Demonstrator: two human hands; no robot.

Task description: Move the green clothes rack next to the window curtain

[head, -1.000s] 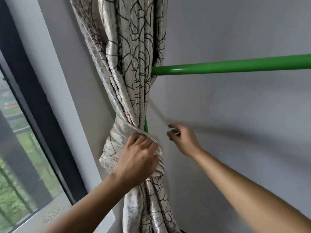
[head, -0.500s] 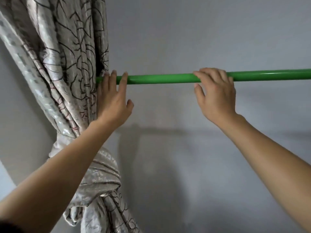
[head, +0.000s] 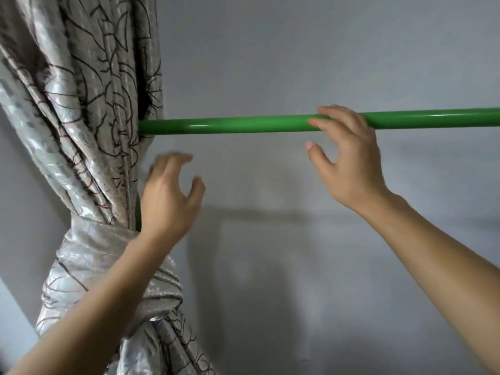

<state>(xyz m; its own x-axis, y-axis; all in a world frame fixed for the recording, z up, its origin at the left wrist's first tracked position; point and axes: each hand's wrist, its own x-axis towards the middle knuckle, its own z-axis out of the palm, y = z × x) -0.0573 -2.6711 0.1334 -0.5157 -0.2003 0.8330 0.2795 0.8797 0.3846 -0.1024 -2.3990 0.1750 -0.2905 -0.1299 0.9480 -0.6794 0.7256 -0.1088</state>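
Note:
The green clothes rack's top bar (head: 230,126) runs level across the grey wall, and its left end is tucked behind the window curtain (head: 81,117). A thin strip of the rack's green upright (head: 138,212) shows between the curtain and my left hand. My left hand (head: 167,196) hangs below the bar, beside the curtain's edge. It is blurred, its fingers are spread and it holds nothing. My right hand (head: 349,163) is further right: its fingers lie over the front of the bar, with the thumb apart below it, not closed round.
The curtain is silvery with a dark leaf pattern and is gathered into a tied bundle (head: 89,253) at lower left. A plain grey wall (head: 297,266) fills the background just behind the bar.
My left hand came off the bar and dropped below it. My right hand's grip on the bar loosened, its thumb now apart. A second ago both hands were down at the curtain tie.

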